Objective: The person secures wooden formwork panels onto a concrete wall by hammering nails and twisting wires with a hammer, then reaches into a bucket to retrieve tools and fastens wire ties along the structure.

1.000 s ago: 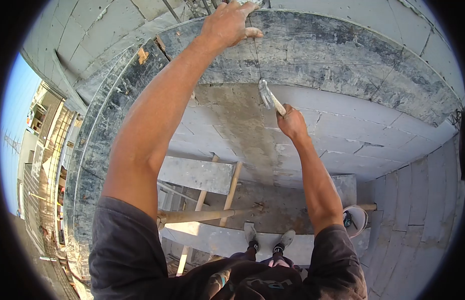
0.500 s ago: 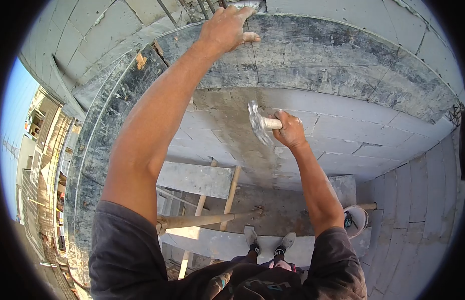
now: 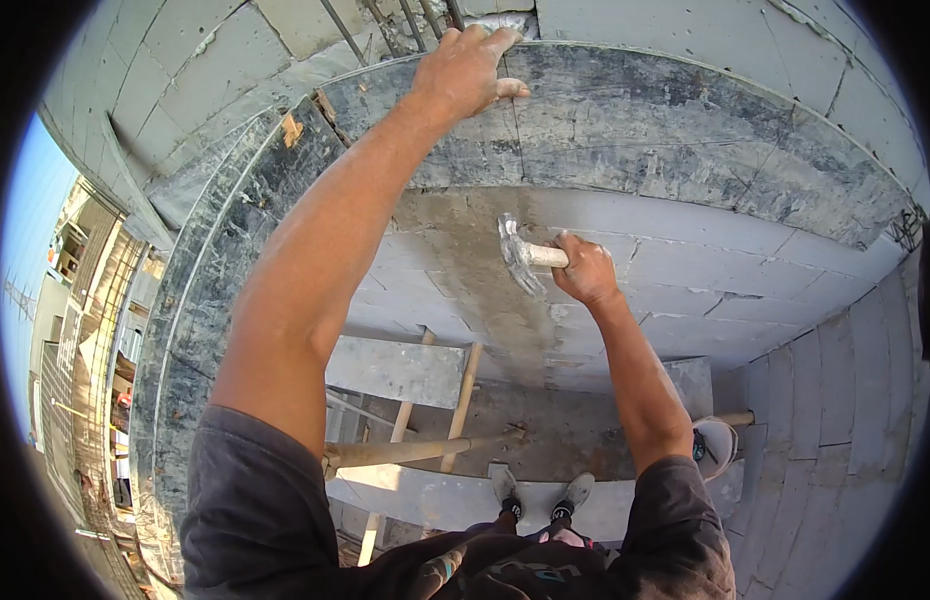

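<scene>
My left hand (image 3: pixel 469 72) rests on the top edge of a dark, scuffed formwork board (image 3: pixel 625 130), its thumb down the near face and its fingers over the edge. Whether the fingers pinch anything small there is hidden. My right hand (image 3: pixel 588 268) is wrapped round the pale handle of a claw hammer (image 3: pixel 520 256). The metal head points left, below the board and in front of the block wall (image 3: pixel 675 240), apart from the board. A vertical mortar-coloured strip (image 3: pixel 485 270) runs down the wall behind the hammer.
Rebar rods (image 3: pixel 415 25) stick up behind the board's top edge. My feet stand on a plank (image 3: pixel 415 490) of a scaffold with wooden poles (image 3: pixel 463 405). A white bucket (image 3: pixel 720 445) sits at the right. An open drop with buildings (image 3: pixel 75 330) lies at the left.
The view has shifted slightly, so board and hands appear a little lower. My left hand keeps its place on the board, and the right still holds the hammer below it.
</scene>
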Tool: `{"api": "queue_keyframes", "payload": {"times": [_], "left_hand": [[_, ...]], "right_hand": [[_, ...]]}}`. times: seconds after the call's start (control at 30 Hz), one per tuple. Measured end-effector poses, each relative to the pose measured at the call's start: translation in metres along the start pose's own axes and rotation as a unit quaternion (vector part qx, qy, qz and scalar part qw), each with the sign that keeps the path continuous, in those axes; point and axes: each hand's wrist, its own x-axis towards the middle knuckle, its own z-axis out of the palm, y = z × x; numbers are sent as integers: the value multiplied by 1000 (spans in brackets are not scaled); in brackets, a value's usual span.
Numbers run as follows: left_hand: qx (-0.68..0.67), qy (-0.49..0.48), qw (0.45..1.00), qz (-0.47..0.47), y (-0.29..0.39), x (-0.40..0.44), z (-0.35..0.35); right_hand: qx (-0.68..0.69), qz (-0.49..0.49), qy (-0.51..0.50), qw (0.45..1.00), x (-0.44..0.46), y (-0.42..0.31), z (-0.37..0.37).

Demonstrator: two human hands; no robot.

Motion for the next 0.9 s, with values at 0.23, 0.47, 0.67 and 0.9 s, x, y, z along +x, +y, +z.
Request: {"api": "queue_keyframes", "payload": {"times": [0.23,0.47,0.67,0.9], "left_hand": [[-7,-27,1000,-2,2,-2,1],[-73,-82,993,-39,9,-8,-15],[-99,73,992,-40,5,-34,-17],[-146,-5,988,-53,-1,-33,-28]], "right_hand": [[7,119,-22,993,13,0,-10],[103,229,22,968,-51,-36,-21],[159,421,-20,893,-272,-20,-5],[143,659,-9,738,-504,-32,-53]]}}
